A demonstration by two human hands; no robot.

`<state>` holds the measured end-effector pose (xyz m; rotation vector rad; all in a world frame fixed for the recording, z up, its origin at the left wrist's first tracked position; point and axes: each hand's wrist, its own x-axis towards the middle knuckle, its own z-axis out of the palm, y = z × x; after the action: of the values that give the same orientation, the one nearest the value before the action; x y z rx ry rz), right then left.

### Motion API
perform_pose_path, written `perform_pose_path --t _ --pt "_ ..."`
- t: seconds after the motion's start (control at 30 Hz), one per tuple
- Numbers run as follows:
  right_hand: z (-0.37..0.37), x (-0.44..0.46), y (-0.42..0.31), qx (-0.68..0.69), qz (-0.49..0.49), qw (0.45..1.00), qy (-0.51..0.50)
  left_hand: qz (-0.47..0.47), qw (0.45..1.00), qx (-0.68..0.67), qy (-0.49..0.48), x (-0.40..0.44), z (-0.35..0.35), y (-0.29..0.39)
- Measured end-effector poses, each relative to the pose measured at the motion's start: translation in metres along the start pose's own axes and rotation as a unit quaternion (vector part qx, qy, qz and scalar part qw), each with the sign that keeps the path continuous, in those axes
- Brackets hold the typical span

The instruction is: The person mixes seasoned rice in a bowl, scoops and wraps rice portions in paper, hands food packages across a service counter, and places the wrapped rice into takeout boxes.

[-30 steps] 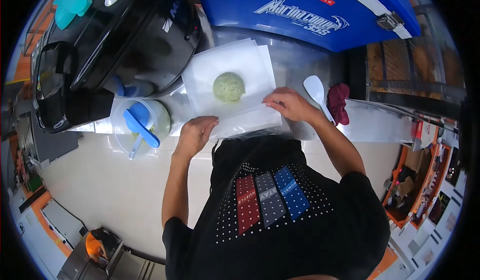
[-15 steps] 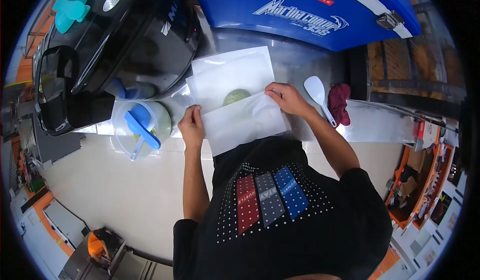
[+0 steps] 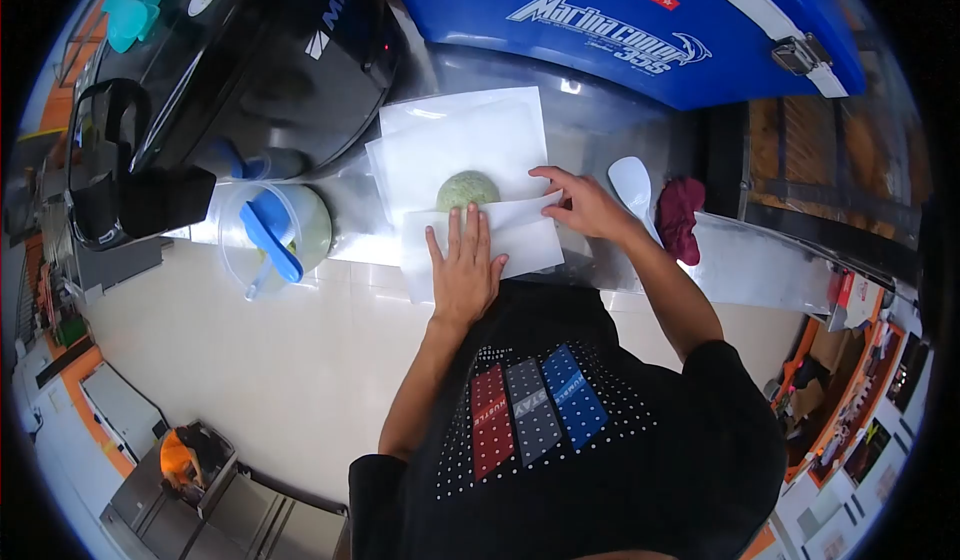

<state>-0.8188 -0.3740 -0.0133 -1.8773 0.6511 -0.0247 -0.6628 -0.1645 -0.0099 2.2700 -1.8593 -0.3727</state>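
A pale green, grainy dome [image 3: 467, 189], rounded like a scoop of rice, sits on white paper sheets [image 3: 455, 140] that lie overlapped on the metal counter. The near part of the paper is folded over toward the dome and hides its lower edge. Flat on this fold lies my left hand [image 3: 465, 275], fingers spread, its fingertips at the dome's near side. At the right end of the fold, my right hand [image 3: 592, 208] pinches the paper's edge between thumb and fingers.
A black cooker [image 3: 290, 60] stands at left, with a clear tub [image 3: 318, 230] holding a blue-handled utensil [image 3: 270, 240] before it. A blue cooler box [image 3: 600, 10] is behind. On the right lie a white paddle [image 3: 632, 185] and a maroon cloth [image 3: 680, 220]. A person in orange [image 3: 178, 455] is far off.
My left hand has left the paper's left edge and moved right, now lying flat on the fold. The near flap has come down lower, so more of the green dome shows.
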Motion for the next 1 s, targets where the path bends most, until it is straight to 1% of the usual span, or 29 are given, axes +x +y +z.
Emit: perform_pose_path --t 0.07,0.1,0.13,0.17,0.2,0.23,0.27,0.33,0.43,0.47,0.5,0.53,0.57,0.63,0.67,0.73,0.77,0.8,0.83,0.87,0.9,0.93,0.97,1.0 --pt "-0.002 0.006 0.003 -0.002 -0.021 1.000 -0.017 -0.039 0.999 0.003 0.036 0.002 0.001 0.003" --pt "-0.003 0.009 0.005 0.011 -0.045 0.999 -0.028 -0.042 0.998 0.006 0.034 0.003 0.002 0.001" --pt "-0.004 0.013 0.006 0.023 -0.070 0.997 -0.039 -0.074 0.995 -0.024 0.068 0.004 0.003 -0.005" --pt "-0.007 0.017 0.006 0.024 -0.073 0.996 -0.042 -0.105 0.988 -0.053 0.102 0.005 0.003 -0.012" --pt "-0.012 0.019 0.002 -0.011 -0.087 0.995 -0.055 -0.113 0.985 -0.071 0.111 0.003 0.005 -0.021" --pt "-0.014 0.019 -0.001 -0.045 -0.100 0.992 -0.068 -0.123 0.986 -0.052 0.100 0.002 0.005 -0.032" --pt "-0.013 0.017 -0.003 -0.043 -0.103 0.991 -0.073 -0.124 0.983 -0.075 0.113 -0.001 0.005 -0.042" --pt "-0.016 0.018 -0.007 0.012 -0.082 0.994 -0.069 -0.126 0.978 -0.094 0.133 -0.001 -0.005 -0.055" --pt "-0.017 0.021 0.002 -0.016 -0.080 0.993 -0.085 -0.123 0.983 -0.070 0.118 -0.005 -0.019 -0.072" --pt "-0.017 0.021 0.004 -0.015 -0.080 0.993 -0.084 -0.120 0.981 -0.096 0.118 -0.006 -0.022 -0.078" --pt "-0.019 0.019 -0.003 -0.018 -0.038 0.996 -0.084 -0.116 0.979 -0.121 0.118 -0.005 -0.024 -0.081" --pt "-0.019 0.019 -0.007 -0.021 0.004 0.996 -0.082 -0.121 0.968 -0.158 0.155 -0.002 -0.026 -0.082" --pt "-0.017 0.020 -0.007 -0.019 0.004 0.997 -0.078 -0.117 0.968 -0.157 0.154 0.001 -0.025 -0.085" --pt "-0.012 0.023 -0.004 -0.037 -0.030 0.999 -0.024 -0.148 0.948 -0.238 0.153 0.005 -0.020 -0.092" --pt "-0.010 0.024 -0.002 -0.037 -0.029 0.999 -0.022 -0.146 0.948 -0.239 0.153 0.006 -0.016 -0.094" --pt "-0.008 0.028 0.000 -0.050 -0.033 0.998 -0.009 -0.186 0.945 -0.183 0.198 0.013 -0.015 -0.086" --pt "-0.007 0.029 0.001 -0.052 -0.031 0.998 -0.007 -0.184 0.945 -0.185 0.197 0.016 -0.011 -0.075" --pt "-0.007 0.029 0.002 -0.058 -0.035 0.998 -0.002 -0.208 0.932 -0.047 0.294 0.020 -0.015 -0.053" --pt "-0.006 0.030 0.003 -0.064 -0.040 0.997 0.004 -0.225 0.891 0.092 0.383 0.020 -0.015 -0.035" --pt "-0.005 0.032 0.005 -0.065 -0.038 0.997 0.005 -0.141 0.926 -0.014 0.350 0.009 0.007 -0.030" --pt "-0.004 0.033 0.008 -0.080 -0.040 0.996 0.008 -0.034 0.952 -0.101 0.288 0.005 0.021 -0.022" --pt "-0.004 0.033 0.008 -0.094 -0.042 0.995 0.007 -0.021 0.966 -0.105 0.237 0.007 0.006 0.007" --pt "-0.005 0.034 0.008 -0.096 -0.041 0.995 0.005 -0.027 0.985 -0.065 0.155 0.007 0.012 0.019" --pt "-0.008 0.035 0.004 -0.113 -0.021 0.993 -0.010 -0.044 0.993 -0.032 0.109 0.009 0.017 0.019"
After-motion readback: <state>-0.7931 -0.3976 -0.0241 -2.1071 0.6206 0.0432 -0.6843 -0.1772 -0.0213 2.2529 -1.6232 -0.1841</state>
